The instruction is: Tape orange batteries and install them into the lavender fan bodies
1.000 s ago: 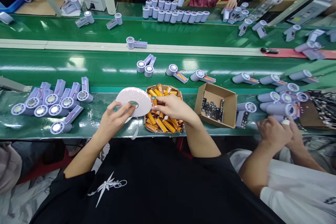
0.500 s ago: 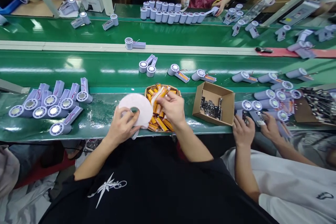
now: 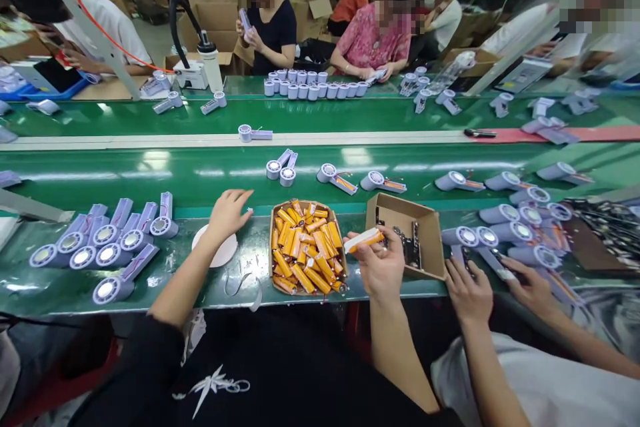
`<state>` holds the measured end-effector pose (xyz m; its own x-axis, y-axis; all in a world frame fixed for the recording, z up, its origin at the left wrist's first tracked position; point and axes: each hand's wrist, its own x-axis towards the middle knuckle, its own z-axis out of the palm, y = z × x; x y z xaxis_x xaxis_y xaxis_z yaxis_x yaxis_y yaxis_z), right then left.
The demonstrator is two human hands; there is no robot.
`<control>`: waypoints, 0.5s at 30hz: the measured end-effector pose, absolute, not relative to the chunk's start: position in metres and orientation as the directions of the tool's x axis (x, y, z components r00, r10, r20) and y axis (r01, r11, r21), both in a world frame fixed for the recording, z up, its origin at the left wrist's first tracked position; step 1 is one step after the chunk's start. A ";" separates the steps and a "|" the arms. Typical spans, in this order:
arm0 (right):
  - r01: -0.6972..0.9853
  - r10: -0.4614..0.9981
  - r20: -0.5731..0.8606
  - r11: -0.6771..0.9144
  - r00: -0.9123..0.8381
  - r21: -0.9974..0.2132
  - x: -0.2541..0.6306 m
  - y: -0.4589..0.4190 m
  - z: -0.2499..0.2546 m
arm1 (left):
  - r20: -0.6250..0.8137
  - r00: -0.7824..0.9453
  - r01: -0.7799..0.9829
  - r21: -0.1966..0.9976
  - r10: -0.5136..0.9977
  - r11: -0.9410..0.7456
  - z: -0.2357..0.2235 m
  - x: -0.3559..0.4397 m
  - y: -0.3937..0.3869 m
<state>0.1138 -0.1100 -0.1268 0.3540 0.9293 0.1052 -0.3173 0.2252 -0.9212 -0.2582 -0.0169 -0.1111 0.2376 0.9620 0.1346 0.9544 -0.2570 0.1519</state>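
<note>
My right hand grips an orange battery with a white strip of tape along it, held between the battery box and the circuit board box. My left hand is empty with its fingers apart, over the bench just above a white roll of tape that lies flat and is partly hidden by my wrist and forearm. Loose curls of tape backing lie near the bench edge. In front of me a cardboard box is full of orange batteries.
Several lilac fan housings stand at the left; others lie on the green conveyor. A cardboard box of circuit boards is at the right, close to a co-worker's hands. People sit across the line.
My left hand has let go of the tape roll, which now lies on the bench, and reaches forward. My right hand has moved right with the taped battery. The view has tilted up.
</note>
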 end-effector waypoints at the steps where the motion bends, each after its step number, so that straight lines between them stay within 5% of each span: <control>1: -0.316 0.928 0.110 0.231 0.356 -0.920 0.114 -0.110 -0.125 | 0.108 0.263 0.952 0.130 0.959 -0.276 -0.103 -0.236 0.014; 8: -0.134 0.954 0.129 0.170 0.271 -0.976 0.128 -0.123 -0.113 | -0.189 0.302 0.953 0.026 0.934 -0.303 -0.072 -0.153 0.152; 15: 0.096 0.980 0.092 0.076 0.179 -0.992 0.178 -0.141 -0.146 | -0.322 0.312 0.949 0.072 0.894 -0.306 -0.090 -0.214 0.163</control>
